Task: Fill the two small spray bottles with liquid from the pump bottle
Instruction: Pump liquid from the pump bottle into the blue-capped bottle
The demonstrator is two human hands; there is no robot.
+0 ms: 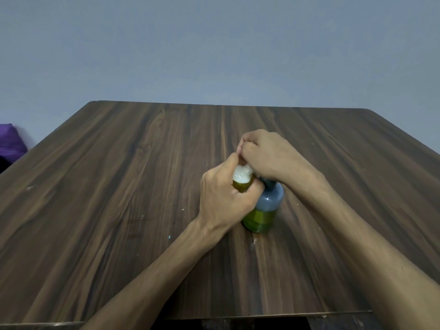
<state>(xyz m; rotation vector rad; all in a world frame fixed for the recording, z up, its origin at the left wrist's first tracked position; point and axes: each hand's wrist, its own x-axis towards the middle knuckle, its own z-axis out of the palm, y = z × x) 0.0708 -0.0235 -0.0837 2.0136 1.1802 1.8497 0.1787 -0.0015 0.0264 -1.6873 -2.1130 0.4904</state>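
Head view is showing the left hand (222,201) gripping a small spray bottle (242,181), held above the dark wood counter (119,186). Right hand (266,156) is curling over the pump bottle (264,210), fingers bunched at the small bottle's mouth; what they are pinching I cannot tell. Pump bottle is standing upright mid-counter.

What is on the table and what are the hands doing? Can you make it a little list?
table: brown wood
big bottle: green pump bottle, standing upright
small bottle: yellow-green with white foam on top, held beside the pump
left hand: grips the small bottle
right hand: fingers curled over the pump top
second small bottle: not seen
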